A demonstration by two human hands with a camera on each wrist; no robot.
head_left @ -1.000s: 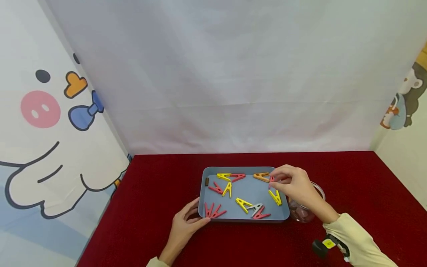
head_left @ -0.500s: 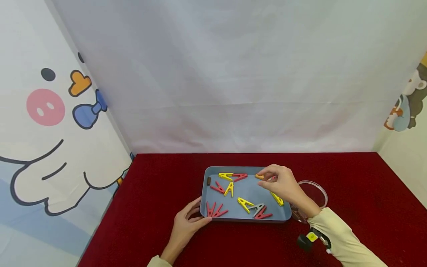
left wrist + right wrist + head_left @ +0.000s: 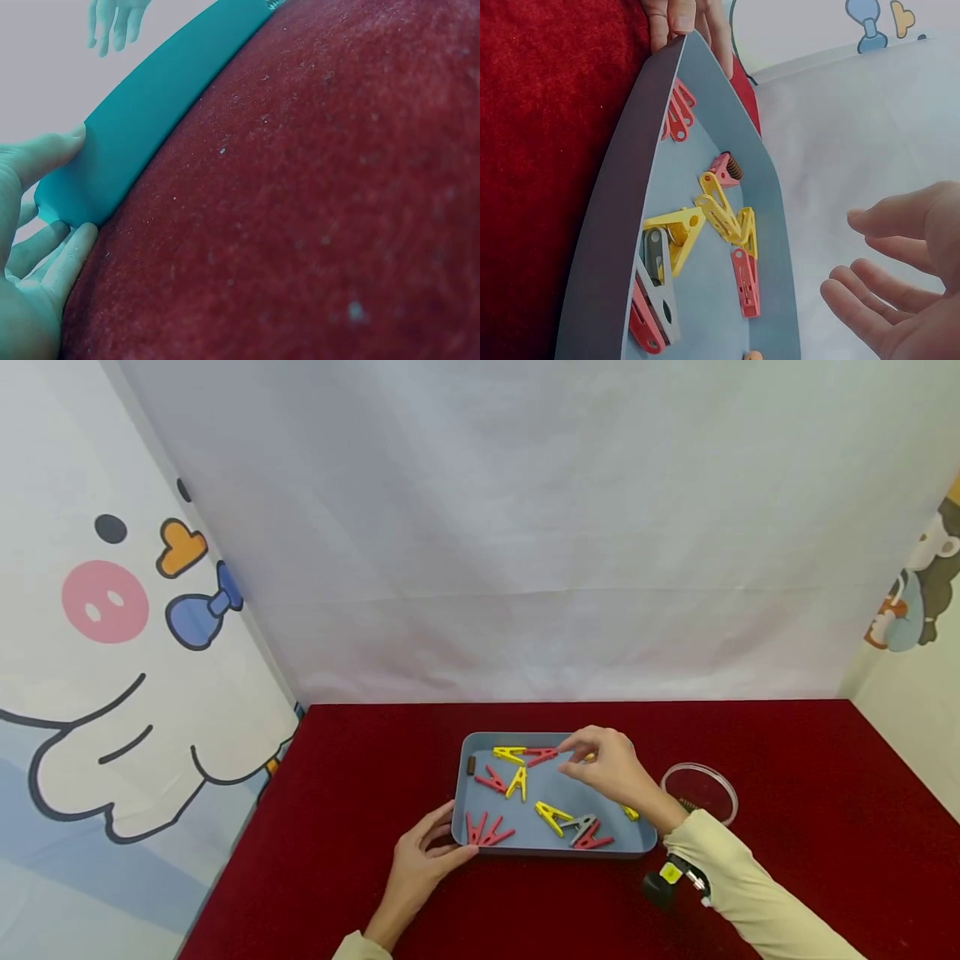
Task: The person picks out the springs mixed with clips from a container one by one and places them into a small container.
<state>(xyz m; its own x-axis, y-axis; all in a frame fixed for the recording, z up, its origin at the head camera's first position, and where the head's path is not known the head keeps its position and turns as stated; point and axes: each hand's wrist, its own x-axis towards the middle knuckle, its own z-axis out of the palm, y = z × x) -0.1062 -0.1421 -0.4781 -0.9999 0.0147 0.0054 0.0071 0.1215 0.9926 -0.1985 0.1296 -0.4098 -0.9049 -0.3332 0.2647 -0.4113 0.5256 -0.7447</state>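
A shallow blue-grey tray (image 3: 517,822) holds several plastic clothespins: red ones such as the red clothespin (image 3: 491,779), yellow ones such as the yellow clothespin (image 3: 552,818), and a grey clothespin (image 3: 577,828) overlapping a red one. An orange-tipped end shows at the bottom of the right wrist view. My left hand (image 3: 423,856) grips the tray's near left corner, thumb on the front wall and fingers round the side. Above the tray's right back part hovers my right hand (image 3: 603,768), its thumb and fingers apart with nothing between them. It hides some clothespins on that side.
A small brown ribbed piece (image 3: 471,766) lies by the tray's left wall. To the tray's right stands a clear round jar (image 3: 723,777), partly behind the right forearm. Red cloth (image 3: 375,768) covers the table; a white curtain (image 3: 525,635) hangs behind it.
My right hand has moved left over the tray, away from a red clothespin at the right that it was touching. The left hand stays at the tray's corner.
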